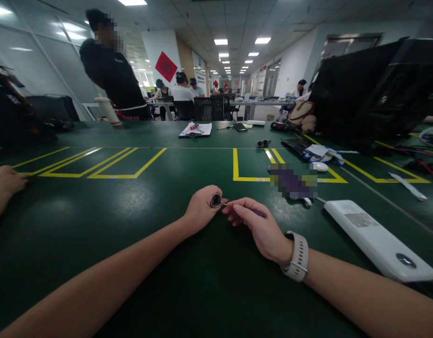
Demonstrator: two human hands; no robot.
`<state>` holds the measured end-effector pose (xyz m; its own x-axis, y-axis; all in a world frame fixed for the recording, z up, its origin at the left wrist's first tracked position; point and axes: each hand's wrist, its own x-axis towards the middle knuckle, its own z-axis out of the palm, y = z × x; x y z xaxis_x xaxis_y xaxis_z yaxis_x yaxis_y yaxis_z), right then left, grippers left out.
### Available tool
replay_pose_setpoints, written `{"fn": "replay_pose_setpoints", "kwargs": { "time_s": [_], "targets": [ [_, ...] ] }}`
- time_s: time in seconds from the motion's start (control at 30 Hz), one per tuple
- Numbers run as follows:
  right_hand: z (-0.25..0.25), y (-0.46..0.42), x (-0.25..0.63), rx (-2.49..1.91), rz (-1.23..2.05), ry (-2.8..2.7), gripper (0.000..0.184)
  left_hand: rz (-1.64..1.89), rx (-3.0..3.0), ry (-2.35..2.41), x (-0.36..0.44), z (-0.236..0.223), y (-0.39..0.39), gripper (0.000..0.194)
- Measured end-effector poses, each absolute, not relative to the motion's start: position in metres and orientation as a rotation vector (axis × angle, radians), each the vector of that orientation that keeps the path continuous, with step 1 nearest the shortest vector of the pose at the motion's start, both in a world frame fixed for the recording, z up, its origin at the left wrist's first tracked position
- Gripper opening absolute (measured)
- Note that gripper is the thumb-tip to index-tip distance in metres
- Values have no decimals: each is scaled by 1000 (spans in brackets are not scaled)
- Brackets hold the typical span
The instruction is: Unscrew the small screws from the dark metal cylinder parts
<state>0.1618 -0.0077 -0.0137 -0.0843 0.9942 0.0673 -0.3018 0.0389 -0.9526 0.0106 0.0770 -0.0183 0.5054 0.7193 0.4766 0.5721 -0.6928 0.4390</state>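
Observation:
My left hand (pixel 199 210) is closed around a round metal connector (pixel 215 201), with its dark, ringed end facing me. Pinched in the fingers of my right hand (pixel 260 227) is a small screwdriver (pixel 259 212) with a dark purple handle. Its thin shaft points left and reaches the side of the connector, near my left fingertips. Whether the tip sits in a screw is too small to tell. Both hands are just above the green table (pixel 160 272), and a pale watch strap (pixel 299 257) circles my right wrist.
Right of my hands lie a phone (pixel 292 180) and a white power bank (pixel 371 234). Farther back are dark cylindrical parts (pixel 263 143), a clipboard (pixel 195 130), a cloth (pixel 322 154) and a large black case (pixel 364 89). Another person's hand (pixel 7 188) rests at the left edge.

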Motion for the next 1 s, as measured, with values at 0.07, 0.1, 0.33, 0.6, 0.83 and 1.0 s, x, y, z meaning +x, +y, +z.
{"fn": "replay_pose_setpoints", "kwargs": {
  "time_s": [0.07, 0.1, 0.33, 0.6, 0.83, 1.0],
  "targets": [
    [-15, -5, 164, -870, 1421, -1008, 13, 984, 2509, 1037, 10, -19, 78, 17],
    [-15, -4, 165, -856, 1444, -980, 13, 997, 2495, 1000, 10, -19, 78, 18],
    [-17, 0, 168, -813, 1495, -923, 14, 1015, 2373, 842, 10, -21, 81, 18],
    [-14, -6, 163, -888, 1416, -987, 13, 1052, 2410, 1004, 10, -23, 82, 17],
    [-15, -3, 164, -876, 1454, -953, 13, 1040, 2475, 980, 9, -22, 80, 17],
    [-15, -2, 168, -845, 1499, -906, 14, 1025, 2438, 874, 9, -20, 80, 16]
  ]
}}
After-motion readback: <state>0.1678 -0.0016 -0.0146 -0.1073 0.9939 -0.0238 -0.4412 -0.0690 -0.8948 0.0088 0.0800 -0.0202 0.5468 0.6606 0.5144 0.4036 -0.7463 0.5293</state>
